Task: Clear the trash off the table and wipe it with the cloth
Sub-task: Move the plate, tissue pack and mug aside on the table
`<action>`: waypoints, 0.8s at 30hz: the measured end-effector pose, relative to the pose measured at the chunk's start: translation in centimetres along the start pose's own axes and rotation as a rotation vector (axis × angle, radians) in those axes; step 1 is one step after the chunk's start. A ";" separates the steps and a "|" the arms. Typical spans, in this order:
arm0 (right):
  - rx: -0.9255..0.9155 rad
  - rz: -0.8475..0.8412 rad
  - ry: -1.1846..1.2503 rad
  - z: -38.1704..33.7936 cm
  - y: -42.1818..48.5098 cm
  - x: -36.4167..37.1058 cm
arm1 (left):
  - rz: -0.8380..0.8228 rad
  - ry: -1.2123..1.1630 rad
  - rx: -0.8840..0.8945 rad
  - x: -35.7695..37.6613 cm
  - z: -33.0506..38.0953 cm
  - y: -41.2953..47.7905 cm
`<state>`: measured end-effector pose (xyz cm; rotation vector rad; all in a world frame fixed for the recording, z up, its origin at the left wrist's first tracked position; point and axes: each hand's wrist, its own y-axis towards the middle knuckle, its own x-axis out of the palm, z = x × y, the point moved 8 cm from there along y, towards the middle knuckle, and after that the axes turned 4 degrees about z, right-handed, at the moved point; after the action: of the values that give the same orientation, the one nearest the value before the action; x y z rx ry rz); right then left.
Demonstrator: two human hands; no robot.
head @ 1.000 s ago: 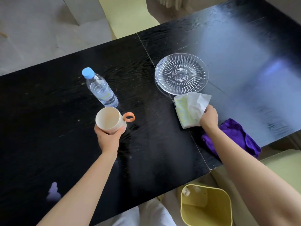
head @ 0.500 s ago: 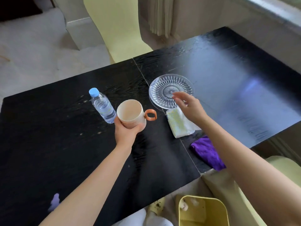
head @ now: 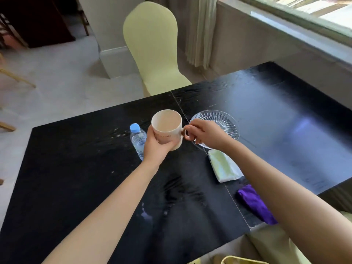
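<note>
A cream mug with an orange handle is held above the black table. My left hand grips its body from below. My right hand pinches the orange handle. A tissue pack lies flat on the table under my right forearm. The purple cloth sits near the table's front right edge, partly hidden by my right arm. A water bottle with a blue cap stands just left of my left hand.
A clear glass plate lies behind my right hand. A pale yellow chair stands at the table's far side. The yellow bin's rim shows at the bottom edge. White smears mark the table near me.
My right hand let go of the tissue pack, crossed over the plate and took the mug's handle. My left hand lifted the mug higher. The camera tilted up.
</note>
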<state>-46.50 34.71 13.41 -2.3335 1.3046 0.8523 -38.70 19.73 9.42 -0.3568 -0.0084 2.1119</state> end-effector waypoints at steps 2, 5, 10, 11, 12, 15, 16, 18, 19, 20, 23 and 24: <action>0.002 0.041 -0.020 -0.4 0.7 0.0 | -0.042 0.053 0.052 -1.2 0.3 1.1; 0.028 0.094 -0.034 -0.5 1.5 0.0 | 0.097 0.157 0.187 -5.3 1.1 2.9; 0.077 0.184 -0.096 -0.3 2.4 -1.4 | 0.199 0.183 0.013 -9.8 -1.7 8.1; 0.087 0.210 -0.097 -0.2 2.5 -1.8 | 0.137 0.179 -0.045 -9.3 -2.7 9.1; 0.099 0.237 -0.094 -0.1 2.6 -2.1 | 0.069 0.174 -0.095 -8.6 -3.7 9.9; 0.140 0.300 -0.110 0.1 2.3 -3.2 | -0.068 0.128 -0.209 -6.2 -6.5 11.4; 0.149 0.313 -0.116 0.2 2.1 -3.5 | -0.066 0.100 -0.226 -5.7 -7.3 11.7; 0.163 0.338 -0.090 0.5 1.7 -3.9 | -0.013 0.042 -0.216 -5.3 -8.0 12.0; 0.174 0.349 -0.074 0.8 1.5 -4.1 | 0.021 0.023 -0.199 -5.3 -8.0 12.0; 0.186 0.361 -0.070 1.2 1.3 -4.3 | 0.051 0.013 -0.180 -5.3 -7.9 11.9; 0.223 0.393 -0.078 2.7 0.5 -5.1 | 0.077 0.010 -0.134 -4.6 -7.1 11.2; 0.233 0.399 -0.082 3.3 0.3 -5.4 | 0.074 0.009 -0.127 -4.1 -6.8 11.0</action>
<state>-50.09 39.93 14.35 -1.8713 1.7618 0.8446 -44.05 9.47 2.33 -0.4480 -0.1258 2.1888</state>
